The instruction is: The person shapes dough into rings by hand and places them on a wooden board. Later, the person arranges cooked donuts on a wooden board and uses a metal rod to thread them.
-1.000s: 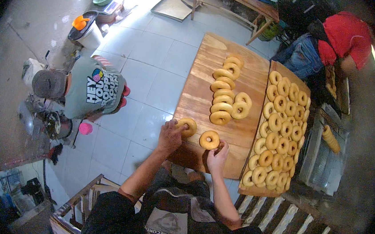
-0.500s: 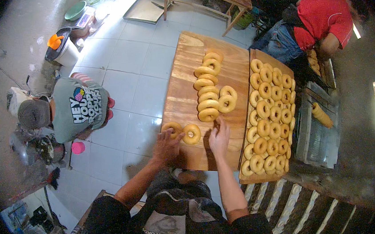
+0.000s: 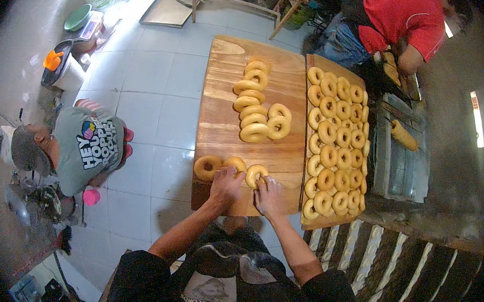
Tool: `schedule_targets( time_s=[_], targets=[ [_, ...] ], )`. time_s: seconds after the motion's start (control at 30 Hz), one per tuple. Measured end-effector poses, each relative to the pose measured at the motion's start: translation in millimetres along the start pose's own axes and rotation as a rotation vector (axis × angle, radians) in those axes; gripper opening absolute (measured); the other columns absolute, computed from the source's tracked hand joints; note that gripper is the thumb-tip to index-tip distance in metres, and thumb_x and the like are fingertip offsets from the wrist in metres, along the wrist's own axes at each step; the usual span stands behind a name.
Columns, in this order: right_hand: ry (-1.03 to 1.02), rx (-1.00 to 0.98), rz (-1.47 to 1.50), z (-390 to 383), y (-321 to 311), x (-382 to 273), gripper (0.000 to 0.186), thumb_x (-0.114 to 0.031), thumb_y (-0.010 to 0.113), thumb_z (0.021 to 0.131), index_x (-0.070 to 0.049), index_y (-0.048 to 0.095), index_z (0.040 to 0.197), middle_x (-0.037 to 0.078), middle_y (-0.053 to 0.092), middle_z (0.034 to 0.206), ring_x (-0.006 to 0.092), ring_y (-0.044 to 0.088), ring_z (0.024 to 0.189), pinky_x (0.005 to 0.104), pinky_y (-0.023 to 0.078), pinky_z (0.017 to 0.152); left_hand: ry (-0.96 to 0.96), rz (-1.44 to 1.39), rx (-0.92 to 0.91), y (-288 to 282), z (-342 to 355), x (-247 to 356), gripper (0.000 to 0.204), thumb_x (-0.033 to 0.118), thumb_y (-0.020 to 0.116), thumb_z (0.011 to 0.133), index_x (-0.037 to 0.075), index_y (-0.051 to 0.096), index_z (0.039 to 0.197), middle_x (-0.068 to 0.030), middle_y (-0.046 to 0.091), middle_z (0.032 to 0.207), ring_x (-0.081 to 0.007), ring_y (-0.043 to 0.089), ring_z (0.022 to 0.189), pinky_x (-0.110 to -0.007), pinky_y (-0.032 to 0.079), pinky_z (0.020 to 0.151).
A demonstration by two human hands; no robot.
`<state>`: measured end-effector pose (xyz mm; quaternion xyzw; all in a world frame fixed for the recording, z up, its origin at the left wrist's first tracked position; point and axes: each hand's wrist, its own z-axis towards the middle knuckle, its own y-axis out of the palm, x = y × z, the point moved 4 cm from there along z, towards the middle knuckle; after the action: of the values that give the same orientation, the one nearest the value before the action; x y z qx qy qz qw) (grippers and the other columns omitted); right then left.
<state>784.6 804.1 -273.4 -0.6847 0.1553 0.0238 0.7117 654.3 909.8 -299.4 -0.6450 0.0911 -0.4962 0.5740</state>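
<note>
Three ring doughnuts lie side by side near the front edge of the wooden board (image 3: 287, 161): a left doughnut (image 3: 207, 167), a middle doughnut (image 3: 234, 163) and a right doughnut (image 3: 255, 174). My left hand (image 3: 225, 187) has its fingers closed at the near side of the middle one, its thumb side toward the right one. The fingers of my right hand (image 3: 269, 198) are closed on the near right edge of the right doughnut. Farther up the board, a leaning line of doughnuts (image 3: 254, 132) overlaps, with a pair of doughnuts (image 3: 278, 127) beside it.
To the right, a second board (image 3: 306, 221) carries rows of doughnuts. A co-worker in a red shirt (image 3: 403, 21) bends over a doughnut tray at the back right. Another person in a grey-green shirt (image 3: 84, 143) crouches at the left. Twisted strips (image 3: 368, 260) lie at lower right.
My right hand has brought the front doughnut from the leaning line to the right end of the near row. My left hand has moved from the left doughnut to the middle one.
</note>
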Motion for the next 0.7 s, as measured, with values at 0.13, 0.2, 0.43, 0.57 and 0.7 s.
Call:
schedule_targets(
  time_s=[0.13, 0.2, 0.43, 0.57, 0.7],
  targets=[
    [0.148, 0.062, 0.082, 5, -4, 3, 0.036, -0.017, 0.068, 0.079, -0.004, 0.055, 0.111, 0.021, 0.051, 0.122, 0.0409, 0.046, 0.115, 0.049, 0.038, 0.096, 0.066, 0.026, -0.052, 5, 14, 21, 0.017, 0.018, 0.058, 0.078, 0.014, 0.063, 0.094, -0.01, 0.053, 0.089, -0.0292, 0.053, 0.089, -0.043, 0.041, 0.075],
    [0.217, 0.076, 0.232, 18, -9, 21, 0.036, -0.017, 0.067, 0.08, -0.004, 0.056, 0.111, 0.022, 0.052, 0.118, 0.0405, 0.048, 0.113, 0.0476, 0.039, 0.097, 0.086, 0.071, -0.081, 10, 22, 29, 0.016, 0.02, 0.059, 0.078, 0.013, 0.062, 0.093, -0.0092, 0.053, 0.087, -0.0284, 0.054, 0.088, -0.042, 0.041, 0.074],
    [0.499, 0.397, 0.262, 125, -25, 119, 0.052, -0.028, 0.065, 0.084, -0.001, 0.047, 0.125, 0.028, 0.05, 0.119, 0.0439, 0.045, 0.113, 0.0491, 0.034, 0.101, 0.114, 0.053, -0.051, 11, 33, 50, 0.023, 0.018, 0.059, 0.077, 0.013, 0.064, 0.099, -0.0108, 0.053, 0.091, -0.0279, 0.053, 0.089, -0.041, 0.041, 0.073],
    [0.414, 0.138, 0.207, 164, -28, 121, 0.043, -0.025, 0.071, 0.076, -0.001, 0.05, 0.106, 0.022, 0.054, 0.102, 0.0412, 0.049, 0.101, 0.05, 0.038, 0.086, 0.049, 0.151, -0.13, 20, 32, 49, 0.031, 0.017, 0.058, 0.077, 0.017, 0.065, 0.107, -0.012, 0.052, 0.093, -0.0275, 0.052, 0.089, -0.041, 0.04, 0.073],
    [0.052, 0.346, 0.215, 97, -35, 110, 0.033, -0.013, 0.064, 0.077, -0.004, 0.048, 0.104, 0.019, 0.053, 0.094, 0.0393, 0.05, 0.091, 0.0509, 0.039, 0.075, -0.222, 0.148, -0.201, 28, 34, 44, 0.031, 0.018, 0.059, 0.077, 0.019, 0.065, 0.107, -0.0099, 0.05, 0.088, -0.0277, 0.052, 0.088, -0.041, 0.04, 0.072]
  ],
)
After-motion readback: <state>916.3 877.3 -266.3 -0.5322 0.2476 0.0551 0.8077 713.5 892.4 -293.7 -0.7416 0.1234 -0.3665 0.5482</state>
